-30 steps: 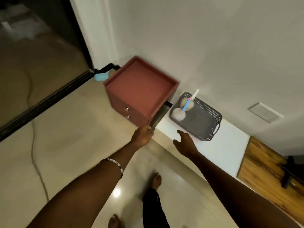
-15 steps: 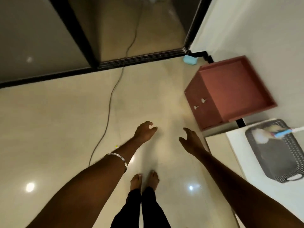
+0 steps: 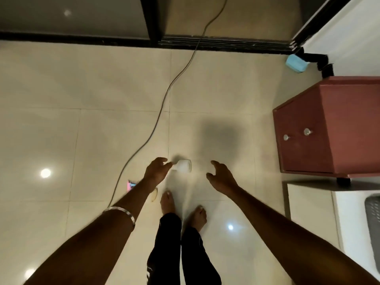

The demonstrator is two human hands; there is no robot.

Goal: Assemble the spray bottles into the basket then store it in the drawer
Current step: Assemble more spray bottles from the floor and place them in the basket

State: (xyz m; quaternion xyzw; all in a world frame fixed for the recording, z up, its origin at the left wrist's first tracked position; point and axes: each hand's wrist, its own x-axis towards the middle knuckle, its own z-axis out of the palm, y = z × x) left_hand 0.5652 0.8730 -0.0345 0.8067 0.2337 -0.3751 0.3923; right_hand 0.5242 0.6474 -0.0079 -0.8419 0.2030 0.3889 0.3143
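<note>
A small white spray bottle (image 3: 183, 166) lies on the tiled floor just in front of my feet. My left hand (image 3: 156, 171) hovers right beside it on its left, fingers spread and curled, holding nothing. My right hand (image 3: 221, 175) is open to the bottle's right, a short gap away. A pink and blue object (image 3: 130, 185) peeks out from behind my left forearm. The red drawer cabinet (image 3: 329, 128) stands at the right with both drawers closed. Only a sliver of the grey basket (image 3: 373, 219) shows at the right edge on a white ledge (image 3: 349, 214).
A grey cable (image 3: 164, 99) runs across the floor from the black sliding-door track (image 3: 205, 45) down past my left arm. A light blue block (image 3: 296, 63) sits in the corner by the wall. My bare feet (image 3: 183, 208) stand below the bottle.
My view has swung left and down, away from the cabinet and basket, toward the floor. Both hands have dropped toward the white bottle, which has come into view.
</note>
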